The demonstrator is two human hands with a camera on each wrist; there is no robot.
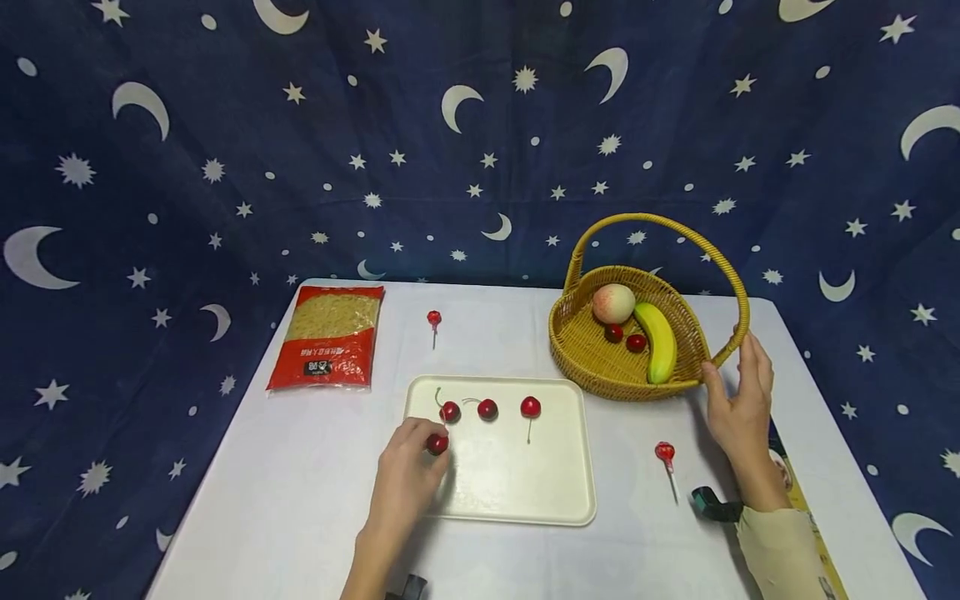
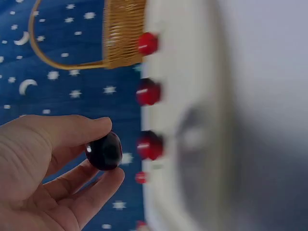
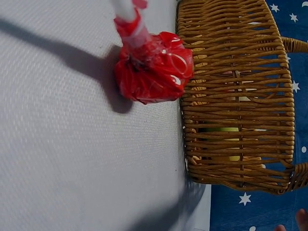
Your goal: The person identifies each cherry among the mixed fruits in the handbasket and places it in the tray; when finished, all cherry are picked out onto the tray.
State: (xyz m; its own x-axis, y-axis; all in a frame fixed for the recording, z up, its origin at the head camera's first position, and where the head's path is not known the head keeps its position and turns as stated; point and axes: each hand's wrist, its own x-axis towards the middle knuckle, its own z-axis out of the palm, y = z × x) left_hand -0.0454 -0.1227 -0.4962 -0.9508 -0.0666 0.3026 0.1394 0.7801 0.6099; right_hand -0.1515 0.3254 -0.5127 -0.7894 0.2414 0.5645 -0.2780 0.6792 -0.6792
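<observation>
My left hand (image 1: 402, 479) pinches a dark red cherry (image 2: 104, 152) between thumb and fingertips at the left edge of the cream tray (image 1: 525, 492). On the tray lie three more cherries with stems: a left one (image 1: 450, 412), a middle one (image 1: 487, 409) and a right one (image 1: 530, 407). At the wicker basket (image 1: 592, 380), my right hand (image 1: 741, 408) has thumb and fingers spread beside the right foot of the handle; firm contact cannot be told. Inside the basket are a peach (image 1: 613, 303), a banana (image 1: 658, 342) and two cherries (image 1: 636, 342).
A red lollipop (image 1: 665, 452) lies in front of the basket, near my right wrist. Behind the tray lies another lollipop (image 1: 434, 318). A red bag of pasta (image 1: 330, 337) is at the back left. A yellow-edged packet (image 1: 806, 504) is partly hidden under my right forearm.
</observation>
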